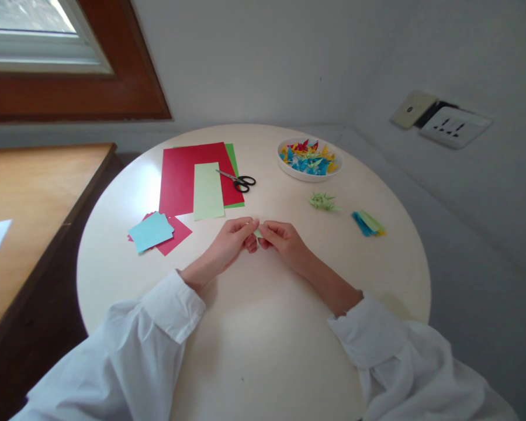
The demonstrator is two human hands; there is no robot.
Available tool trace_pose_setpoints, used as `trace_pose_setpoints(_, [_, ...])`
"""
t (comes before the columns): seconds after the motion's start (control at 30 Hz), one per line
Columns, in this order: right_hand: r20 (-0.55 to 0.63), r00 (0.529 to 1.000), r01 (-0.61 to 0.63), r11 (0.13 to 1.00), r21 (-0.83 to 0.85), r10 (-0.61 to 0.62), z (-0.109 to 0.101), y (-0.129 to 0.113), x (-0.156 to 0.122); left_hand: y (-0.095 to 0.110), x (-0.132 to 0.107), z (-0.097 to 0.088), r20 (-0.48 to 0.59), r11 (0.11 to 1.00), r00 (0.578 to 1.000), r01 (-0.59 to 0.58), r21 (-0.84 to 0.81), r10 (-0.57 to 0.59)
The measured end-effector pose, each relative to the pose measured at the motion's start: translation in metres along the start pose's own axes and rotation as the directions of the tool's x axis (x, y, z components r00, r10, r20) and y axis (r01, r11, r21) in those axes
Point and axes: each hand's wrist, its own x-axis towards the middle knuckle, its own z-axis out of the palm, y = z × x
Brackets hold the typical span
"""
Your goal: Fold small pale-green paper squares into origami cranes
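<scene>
Between my two hands, over the middle of the round white table [263, 327], is a small piece of light green paper [258, 233], mostly hidden by the fingers. My left hand [238, 235] pinches it from the left. My right hand [281, 238] pinches it from the right, thumb and fingers closed. Just beyond the hands, a light green paper strip [208, 196] lies on a large red sheet [188, 175], with black-handled scissors [242, 183] across their edges. To the right of the hands sits a small pile of light green folded paper pieces [323, 202].
A white dish [304, 175] of colourful folded paper pieces stands at the back right. Blue, green and yellow folded strips [368, 223] lie at the right. Light blue squares [151, 232] rest over red ones [179, 235] at the left. A wooden table [39, 199] stands far left.
</scene>
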Motion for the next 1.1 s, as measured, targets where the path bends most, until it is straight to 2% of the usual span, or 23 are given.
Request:
trace_pose_setpoints(0.13, [-0.13, 0.991, -0.018, 0.989, 0.148, 0.037, 0.002, 0.007, 0.002, 0.001, -0.001, 0.002, -0.026, 0.997, 1.0, -0.002, -0.071, 0.0])
trace_pose_setpoints(0.23, [-0.205, 0.977, -0.009, 0.971, 0.238, 0.059, 0.003, 0.009, 0.003, 0.002, -0.002, 0.004, -0.001, 0.991, 1.0, 0.025, -0.135, -0.025])
trace_pose_setpoints(0.4, [-0.17, 0.968, -0.102, 0.907, 0.409, 0.186, 0.005, 0.005, 0.003, 0.001, -0.004, 0.004, 0.035, 0.977, 0.998, 0.066, -0.201, -0.061])
trace_pose_setpoints(0.53, [-0.081, 0.968, -0.187, 0.895, 0.405, 0.238, 0.006, 0.002, 0.002, 0.0, -0.004, 0.005, -0.002, 0.991, 0.999, 0.043, -0.128, -0.043])
trace_pose_setpoints(0.7, [-0.079, 0.978, -0.149, 0.912, 0.383, 0.193, 0.007, 0.003, 0.002, 0.0, -0.004, 0.007, -0.027, 0.995, 0.999, 0.029, -0.096, -0.032])
trace_pose_setpoints(0.93, [-0.117, 0.985, -0.082, 0.94, 0.331, 0.128, 0.009, 0.001, 0.001, 0.003, -0.004, 0.009, -0.019, 0.967, 0.998, 0.054, -0.25, -0.061])
trace_pose_setpoints(1.1, [-0.111, 0.984, -0.086, 0.921, 0.379, 0.138, 0.011, 0.0, 0.001, 0.002, -0.005, 0.009, 0.011, 0.925, 0.998, 0.068, -0.375, -0.069])
